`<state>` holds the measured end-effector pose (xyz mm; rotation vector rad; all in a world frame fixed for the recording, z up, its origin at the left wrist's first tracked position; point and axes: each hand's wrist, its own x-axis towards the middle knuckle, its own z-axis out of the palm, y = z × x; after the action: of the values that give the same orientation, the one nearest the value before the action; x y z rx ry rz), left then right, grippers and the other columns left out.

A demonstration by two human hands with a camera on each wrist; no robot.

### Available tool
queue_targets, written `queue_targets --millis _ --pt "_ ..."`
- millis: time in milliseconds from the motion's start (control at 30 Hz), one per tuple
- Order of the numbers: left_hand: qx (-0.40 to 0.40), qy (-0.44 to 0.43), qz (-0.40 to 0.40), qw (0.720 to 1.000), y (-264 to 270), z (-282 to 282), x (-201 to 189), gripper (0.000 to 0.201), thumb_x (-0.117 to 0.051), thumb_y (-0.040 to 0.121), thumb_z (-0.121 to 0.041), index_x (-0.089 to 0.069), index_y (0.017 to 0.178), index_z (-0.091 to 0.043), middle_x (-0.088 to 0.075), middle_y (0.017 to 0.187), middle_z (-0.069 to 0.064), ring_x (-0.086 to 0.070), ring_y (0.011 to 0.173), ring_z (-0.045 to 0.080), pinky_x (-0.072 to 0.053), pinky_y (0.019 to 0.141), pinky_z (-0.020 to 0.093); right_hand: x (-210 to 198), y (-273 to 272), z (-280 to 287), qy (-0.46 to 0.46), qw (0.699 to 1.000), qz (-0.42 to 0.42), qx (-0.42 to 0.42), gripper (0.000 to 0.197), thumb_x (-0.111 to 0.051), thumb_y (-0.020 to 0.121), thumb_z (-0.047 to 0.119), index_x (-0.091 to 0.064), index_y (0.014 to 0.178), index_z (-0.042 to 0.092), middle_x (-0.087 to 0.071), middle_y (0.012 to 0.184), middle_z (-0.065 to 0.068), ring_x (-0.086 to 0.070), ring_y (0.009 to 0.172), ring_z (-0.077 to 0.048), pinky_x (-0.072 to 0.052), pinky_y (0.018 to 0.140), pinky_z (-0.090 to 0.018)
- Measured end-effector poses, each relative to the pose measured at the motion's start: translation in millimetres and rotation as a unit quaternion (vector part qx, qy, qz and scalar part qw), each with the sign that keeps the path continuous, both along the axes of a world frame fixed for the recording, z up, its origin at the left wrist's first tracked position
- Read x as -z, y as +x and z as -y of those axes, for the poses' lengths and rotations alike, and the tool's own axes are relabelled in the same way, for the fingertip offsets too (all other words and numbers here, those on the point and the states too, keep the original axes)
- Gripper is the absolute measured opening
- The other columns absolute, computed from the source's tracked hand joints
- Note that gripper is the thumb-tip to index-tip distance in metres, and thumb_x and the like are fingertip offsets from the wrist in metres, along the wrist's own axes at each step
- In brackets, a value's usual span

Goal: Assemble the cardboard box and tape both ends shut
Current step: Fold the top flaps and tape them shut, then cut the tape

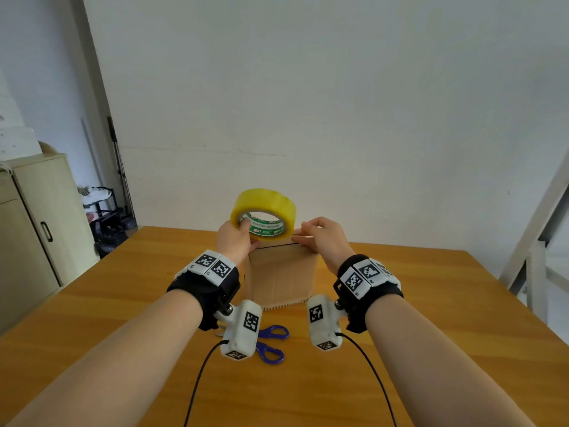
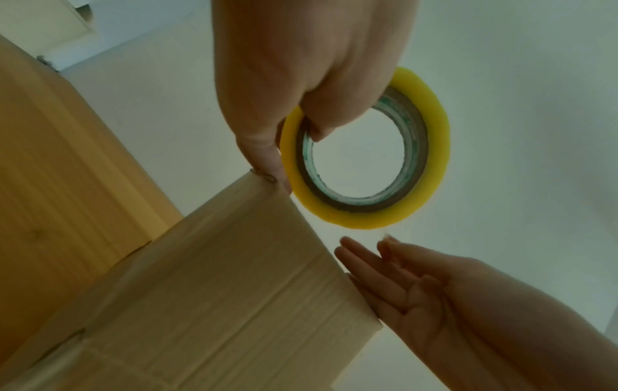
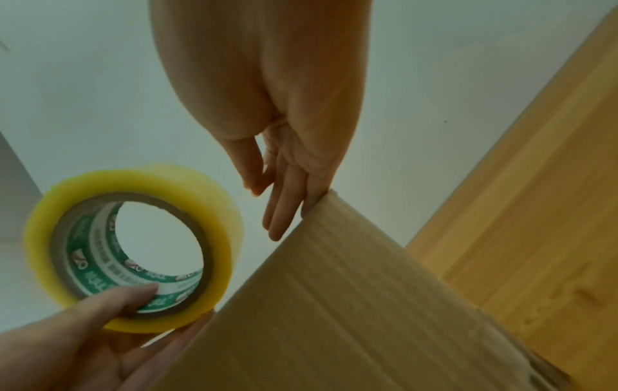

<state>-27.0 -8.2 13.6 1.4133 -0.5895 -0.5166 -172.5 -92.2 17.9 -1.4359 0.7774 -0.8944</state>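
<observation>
A brown cardboard box (image 1: 281,272) stands upright in the middle of the wooden table (image 1: 431,334), its top flaps folded down. My left hand (image 1: 241,234) holds a yellow tape roll (image 1: 263,201) just above the box's top left corner, fingers through the core (image 3: 140,293). My right hand (image 1: 303,234) is at the top right corner, with thumb and forefinger pinching the clear tape end (image 2: 384,239). Its little finger (image 3: 312,201) touches the box corner (image 3: 329,195). The strip between roll and hand is barely visible.
Blue-handled scissors (image 1: 271,343) lie on the table in front of the box, partly under my left wrist camera. A beige cabinet (image 1: 40,226) and a dark rack (image 1: 104,211) stand off to the left. A white frame (image 1: 535,241) rises at the right.
</observation>
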Motion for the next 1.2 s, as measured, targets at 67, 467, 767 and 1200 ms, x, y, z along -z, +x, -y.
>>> queue_targets --millis 67,467,767,1200 --pt "0.001 0.001 -0.004 1.000 -0.5 0.8 -2.8 0.029 -0.043 0.098 -0.021 -0.046 0.115 0.002 -0.056 0.119 0.021 -0.059 0.106 0.035 -0.057 0.067 0.035 -0.7 -0.6 1.3 0.008 1.000 0.003 0.002 0.013 -0.049 0.096 0.011 -0.055 0.084 0.008 -0.067 0.090 -0.009 -0.070 0.085 -0.026 -0.051 0.087 -0.033" --pt "-0.025 0.015 0.024 0.999 -10.0 -5.6 -3.7 0.024 -0.045 0.096 -0.027 -0.056 0.088 -0.007 -0.061 0.099 0.017 -0.060 0.091 0.030 -0.056 0.083 0.049 -2.9 -6.9 6.4 0.108 0.989 0.097 0.042 0.012 -0.044 0.093 -0.003 -0.052 0.083 -0.003 -0.055 0.081 -0.014 -0.067 0.075 -0.031 -0.056 0.078 -0.038" --pt "-0.042 0.013 0.047 0.998 -14.3 -10.8 -11.3 0.030 -0.050 0.094 -0.035 -0.044 0.108 -0.008 -0.049 0.093 0.005 -0.052 0.090 0.023 -0.056 0.076 0.041 0.3 -11.8 14.9 0.122 0.988 0.058 0.076 0.019 -0.046 0.091 -0.006 -0.051 0.073 0.000 -0.048 0.072 -0.013 -0.060 0.067 -0.025 -0.056 0.075 -0.033" --pt "-0.050 0.028 0.107 0.993 -22.7 -10.2 -10.5 0.039 -0.061 0.085 -0.038 -0.048 0.105 -0.007 -0.052 0.081 0.001 -0.055 0.073 0.016 -0.057 0.079 0.049 14.6 -14.4 22.4 0.095 0.987 -0.103 0.077 0.008 -0.044 0.088 -0.001 -0.051 0.083 -0.002 -0.051 0.067 -0.009 -0.050 0.058 -0.020 -0.045 0.056 -0.028"
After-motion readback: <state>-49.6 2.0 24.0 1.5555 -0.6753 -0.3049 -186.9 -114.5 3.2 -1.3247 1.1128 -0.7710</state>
